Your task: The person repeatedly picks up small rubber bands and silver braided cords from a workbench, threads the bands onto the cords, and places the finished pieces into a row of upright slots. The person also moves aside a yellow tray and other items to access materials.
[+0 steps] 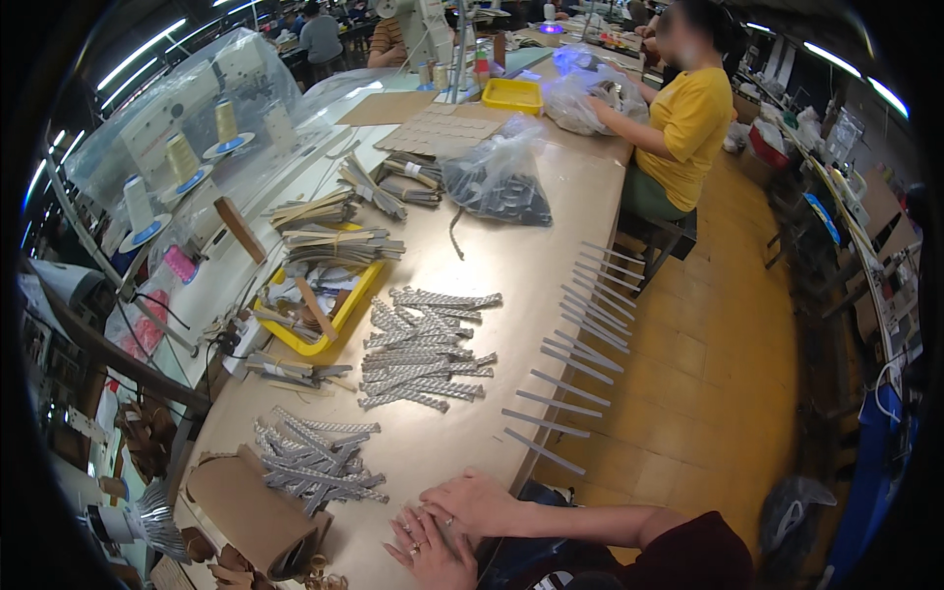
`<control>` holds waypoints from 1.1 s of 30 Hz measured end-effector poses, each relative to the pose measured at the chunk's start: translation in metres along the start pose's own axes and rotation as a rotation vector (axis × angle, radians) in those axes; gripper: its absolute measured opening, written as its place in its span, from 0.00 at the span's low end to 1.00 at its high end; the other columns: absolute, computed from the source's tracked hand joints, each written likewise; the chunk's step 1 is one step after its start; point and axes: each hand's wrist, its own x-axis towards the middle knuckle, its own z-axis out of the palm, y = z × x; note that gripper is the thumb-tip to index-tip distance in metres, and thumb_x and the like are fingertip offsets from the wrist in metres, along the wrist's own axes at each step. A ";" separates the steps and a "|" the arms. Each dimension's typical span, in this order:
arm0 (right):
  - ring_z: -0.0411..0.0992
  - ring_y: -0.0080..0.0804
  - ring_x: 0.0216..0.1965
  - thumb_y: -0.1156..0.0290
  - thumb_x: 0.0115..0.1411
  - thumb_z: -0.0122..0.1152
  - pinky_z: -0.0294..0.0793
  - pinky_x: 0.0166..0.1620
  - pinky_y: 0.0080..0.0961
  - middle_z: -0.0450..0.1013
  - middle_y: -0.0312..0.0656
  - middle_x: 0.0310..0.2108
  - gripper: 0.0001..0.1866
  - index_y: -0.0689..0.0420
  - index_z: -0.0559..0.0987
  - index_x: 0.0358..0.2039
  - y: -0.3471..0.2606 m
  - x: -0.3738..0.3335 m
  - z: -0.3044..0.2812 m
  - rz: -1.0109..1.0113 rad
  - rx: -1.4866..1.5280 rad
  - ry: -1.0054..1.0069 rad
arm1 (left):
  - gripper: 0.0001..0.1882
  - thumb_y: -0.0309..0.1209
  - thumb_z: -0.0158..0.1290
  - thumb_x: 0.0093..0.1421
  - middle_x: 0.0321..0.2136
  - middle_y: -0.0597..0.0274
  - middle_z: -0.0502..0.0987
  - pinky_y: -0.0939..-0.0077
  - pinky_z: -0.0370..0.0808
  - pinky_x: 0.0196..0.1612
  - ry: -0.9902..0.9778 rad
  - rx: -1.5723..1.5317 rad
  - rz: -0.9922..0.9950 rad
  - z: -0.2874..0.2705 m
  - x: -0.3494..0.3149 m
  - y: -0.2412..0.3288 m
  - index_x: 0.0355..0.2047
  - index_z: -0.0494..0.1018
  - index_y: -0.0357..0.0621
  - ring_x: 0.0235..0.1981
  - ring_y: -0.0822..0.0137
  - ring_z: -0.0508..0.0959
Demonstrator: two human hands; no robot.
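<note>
At the table's near edge, my left hand (pixel 433 553) lies low over the tabletop (pixel 433 442), its ringed fingers stretched out and apart. My right hand (pixel 477 503) comes in from the right and overlaps it, fingers closed and pointing down and left. Whatever is between the hands is mostly hidden; I cannot make it out. Beyond them lies a pile of braided grey straps (pixel 423 349), with a second strap pile (pixel 315 460) nearer on the left. Thin grey strips (pixel 560 393) lie in a row across the right table edge, their ends overhanging.
A yellow tray (pixel 370 285) holds scraps and tools, with bundled strips (pixel 339 244) behind it. A brown cardboard roll (pixel 241 501) stands at near left. Farther off are a clear bag of dark pieces (pixel 501 192), a covered sewing machine (pixel 177 128) and a seated person in yellow (pixel 693 118).
</note>
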 end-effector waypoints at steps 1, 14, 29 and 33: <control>0.77 0.33 0.36 0.60 0.64 0.55 0.66 0.41 0.31 0.78 0.36 0.32 0.11 0.51 0.76 0.43 -0.002 -0.001 -0.007 0.061 -0.037 -0.102 | 0.41 0.45 0.49 0.61 0.69 0.40 0.51 0.44 0.34 0.71 -0.006 -0.025 -0.018 0.001 0.000 -0.001 0.67 0.53 0.31 0.72 0.45 0.47; 0.76 0.50 0.27 0.63 0.63 0.56 0.72 0.30 0.46 0.76 0.46 0.23 0.07 0.52 0.75 0.36 -0.002 -0.004 -0.065 0.378 0.005 -0.219 | 0.48 0.52 0.52 0.57 0.70 0.40 0.50 0.42 0.30 0.71 -0.066 -0.180 -0.075 -0.012 -0.004 -0.009 0.68 0.51 0.32 0.72 0.48 0.46; 0.76 0.45 0.36 0.58 0.62 0.60 0.70 0.41 0.42 0.76 0.43 0.31 0.14 0.53 0.77 0.42 -0.009 -0.016 -0.076 0.365 -0.278 0.042 | 0.46 0.53 0.52 0.58 0.70 0.42 0.50 0.40 0.32 0.71 -0.016 -0.192 -0.057 -0.002 -0.006 -0.014 0.68 0.53 0.33 0.72 0.47 0.47; 0.75 0.43 0.39 0.56 0.61 0.61 0.68 0.44 0.41 0.75 0.43 0.34 0.16 0.55 0.77 0.39 0.001 -0.032 -0.090 0.400 -0.534 0.138 | 0.46 0.53 0.52 0.58 0.70 0.43 0.51 0.42 0.33 0.71 -0.002 -0.169 -0.054 -0.001 -0.006 -0.013 0.67 0.54 0.34 0.72 0.47 0.47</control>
